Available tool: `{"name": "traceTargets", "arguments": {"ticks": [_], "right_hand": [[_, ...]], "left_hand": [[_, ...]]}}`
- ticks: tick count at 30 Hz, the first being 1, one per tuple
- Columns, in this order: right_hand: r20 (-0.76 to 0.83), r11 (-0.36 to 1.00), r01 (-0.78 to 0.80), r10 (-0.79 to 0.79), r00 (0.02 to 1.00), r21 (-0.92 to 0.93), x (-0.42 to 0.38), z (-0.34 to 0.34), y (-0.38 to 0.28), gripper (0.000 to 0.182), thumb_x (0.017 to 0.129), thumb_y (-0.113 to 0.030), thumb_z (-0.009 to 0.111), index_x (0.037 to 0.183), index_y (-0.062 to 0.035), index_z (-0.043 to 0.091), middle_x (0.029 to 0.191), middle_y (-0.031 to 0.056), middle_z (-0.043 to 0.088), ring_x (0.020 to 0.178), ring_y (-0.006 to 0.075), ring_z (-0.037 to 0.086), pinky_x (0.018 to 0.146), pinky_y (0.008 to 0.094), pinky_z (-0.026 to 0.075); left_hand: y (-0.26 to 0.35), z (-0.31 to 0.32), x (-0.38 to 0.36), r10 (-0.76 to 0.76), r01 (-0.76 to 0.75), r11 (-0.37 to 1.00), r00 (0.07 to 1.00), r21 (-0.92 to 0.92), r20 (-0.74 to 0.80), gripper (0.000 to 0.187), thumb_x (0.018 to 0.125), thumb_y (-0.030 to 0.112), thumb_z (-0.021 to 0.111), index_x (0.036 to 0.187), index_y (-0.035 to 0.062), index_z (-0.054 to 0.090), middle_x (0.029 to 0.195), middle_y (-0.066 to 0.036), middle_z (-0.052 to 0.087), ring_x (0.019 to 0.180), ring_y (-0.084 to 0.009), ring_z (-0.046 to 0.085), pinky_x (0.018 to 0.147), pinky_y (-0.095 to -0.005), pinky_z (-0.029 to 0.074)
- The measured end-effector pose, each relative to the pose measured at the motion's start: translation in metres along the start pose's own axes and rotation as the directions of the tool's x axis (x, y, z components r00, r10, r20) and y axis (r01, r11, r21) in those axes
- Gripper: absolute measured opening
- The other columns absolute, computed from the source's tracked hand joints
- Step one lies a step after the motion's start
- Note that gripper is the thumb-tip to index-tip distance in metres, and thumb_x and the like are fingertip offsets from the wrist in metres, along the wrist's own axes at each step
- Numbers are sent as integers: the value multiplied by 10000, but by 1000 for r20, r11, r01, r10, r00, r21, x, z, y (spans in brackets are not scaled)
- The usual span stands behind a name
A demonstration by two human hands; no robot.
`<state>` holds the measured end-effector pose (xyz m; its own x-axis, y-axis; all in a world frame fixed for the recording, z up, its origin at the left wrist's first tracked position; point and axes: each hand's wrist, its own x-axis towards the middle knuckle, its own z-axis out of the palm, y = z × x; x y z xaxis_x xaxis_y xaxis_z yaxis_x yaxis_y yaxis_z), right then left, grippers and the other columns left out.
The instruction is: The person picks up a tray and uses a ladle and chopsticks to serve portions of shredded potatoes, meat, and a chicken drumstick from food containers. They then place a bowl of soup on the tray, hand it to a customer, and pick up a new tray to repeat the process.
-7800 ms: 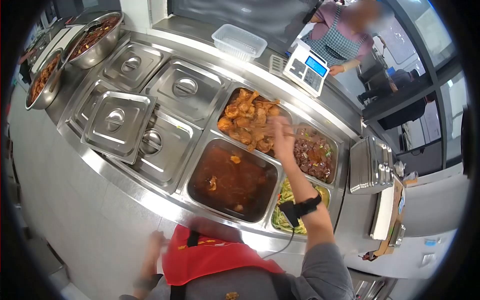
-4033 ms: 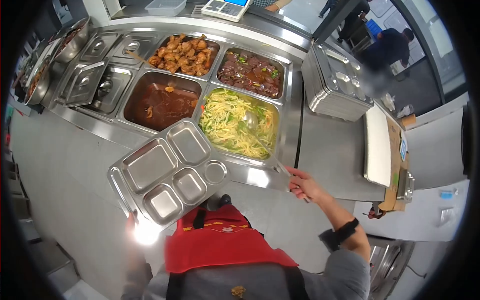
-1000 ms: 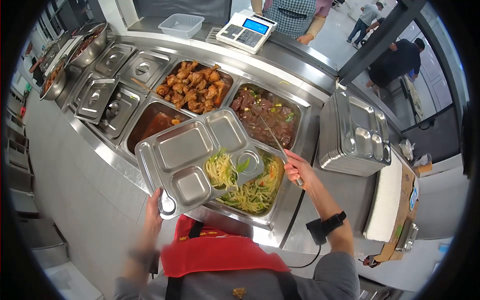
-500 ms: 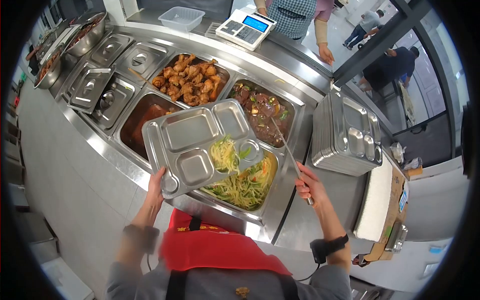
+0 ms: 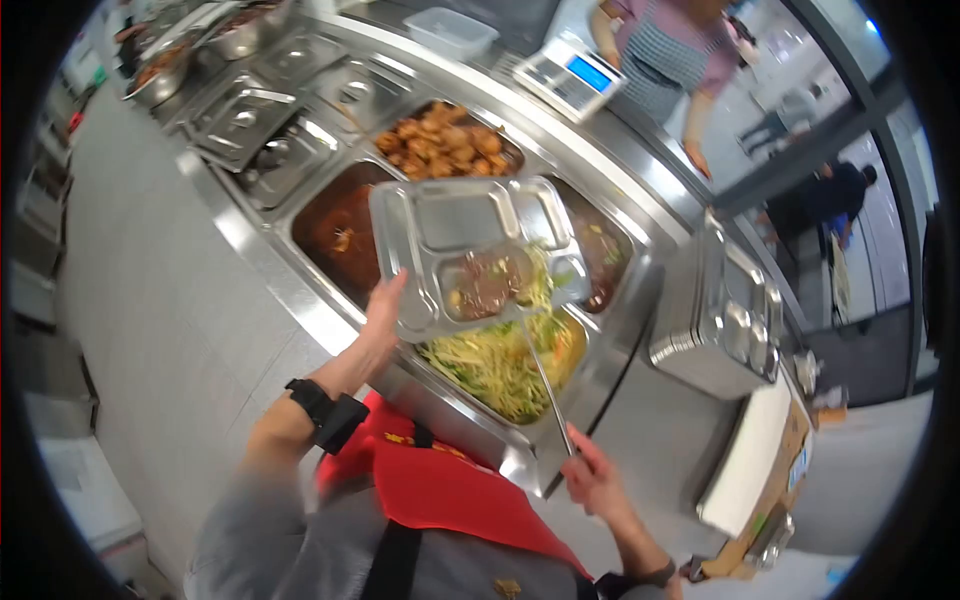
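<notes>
My left hand (image 5: 385,312) grips the left edge of a steel compartment tray (image 5: 462,215), tilted above the food pans. Shredded vegetables (image 5: 540,280) lie in one tray compartment, and dark red-brown food (image 5: 490,282) sits in the one beside it. My right hand (image 5: 592,472) is closed around the handle of a long metal utensil (image 5: 545,378), whose far end reaches the tray at the dark food. Below the tray is a pan of shredded vegetables (image 5: 490,375). A pan of dark food (image 5: 603,250) is partly hidden behind the tray's right side.
Fried meat pieces (image 5: 440,142) fill a pan behind the tray; a reddish pan (image 5: 338,225) is at left. Stacked steel trays (image 5: 715,320) stand right. A scale (image 5: 568,78) and a plastic container (image 5: 450,33) sit at the back, near a person in a checked apron (image 5: 670,60).
Dark food now lies in a tray compartment that was bare. The utensil has moved from the dark food pan to the tray. The whole view has shifted and turned.
</notes>
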<state>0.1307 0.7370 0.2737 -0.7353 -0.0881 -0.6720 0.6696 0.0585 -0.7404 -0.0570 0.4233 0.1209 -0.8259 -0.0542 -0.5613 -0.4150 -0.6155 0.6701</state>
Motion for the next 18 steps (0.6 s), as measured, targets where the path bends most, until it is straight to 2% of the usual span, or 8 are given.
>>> {"name": "traceTargets", "arguments": {"ticks": [2,4,5,7,10,13,14,18], "right_hand": [[54,866,329,-334,941,-376,6,-4,27,458,842,-50,427,1294,-106,380,694,31,514,464,62,410,409,189,321],[50,681,478,-546,836,-555,-3,13,14,386,838,-70,444,1224,-75,441,827,137,549,661,245,505,564,303,401],[46,568,514,-641,766,-643,-6,21,7,354,836,-80,453,1189,-60,472,894,189,566,760,337,552,641,359,442],[62,550,298,-406,912,-780,0,6,13,376,858,-118,457,1226,-46,433,825,133,575,706,278,559,619,349,451],[48,588,445,-567,823,-676,8,20,1,378,861,-123,461,1226,-30,431,750,44,556,633,218,542,579,333,456],[45,975,219,-217,975,-37,22,14,-46,360,856,-119,463,1203,-21,455,722,-10,523,554,187,500,519,335,446],[64,972,34,-50,997,234,57,-4,-42,521,791,-149,547,1283,-117,378,580,72,525,386,148,450,358,247,375],[32,906,164,-191,981,390,93,39,-118,443,850,-135,456,1283,-128,361,591,-41,429,379,28,343,303,162,281]], "left_hand": [[-11,-18,4,-13,24,997,991,77,-135,627,759,443,593,1175,16,399,1150,-156,469,1078,-304,438,868,-501,374],[-24,-45,25,96,-92,993,995,77,-42,714,728,445,631,1218,8,349,1223,-169,406,1174,-312,329,939,-516,282],[-17,-37,13,62,-39,993,975,108,-213,609,772,391,608,1195,11,387,1176,-139,462,1113,-270,412,904,-468,349],[0,-34,-9,67,-60,994,994,-94,80,495,817,320,576,1171,8,429,1102,-93,524,1015,-208,498,869,-389,406],[23,-43,-28,61,-49,991,994,-127,90,419,842,274,552,1153,9,458,1049,-60,557,945,-166,536,829,-337,441],[26,-80,-12,29,-23,996,997,-90,65,449,828,298,569,1155,13,455,1040,-67,558,939,-176,540,816,-355,453],[-3,-120,25,70,-74,995,996,-69,-63,482,811,324,587,1162,23,453,1019,-72,566,900,-174,556,783,-351,472],[65,-138,-35,-24,20,999,995,-38,-96,337,825,322,555,971,20,527,836,-68,584,740,-171,596,675,-325,506]]}}
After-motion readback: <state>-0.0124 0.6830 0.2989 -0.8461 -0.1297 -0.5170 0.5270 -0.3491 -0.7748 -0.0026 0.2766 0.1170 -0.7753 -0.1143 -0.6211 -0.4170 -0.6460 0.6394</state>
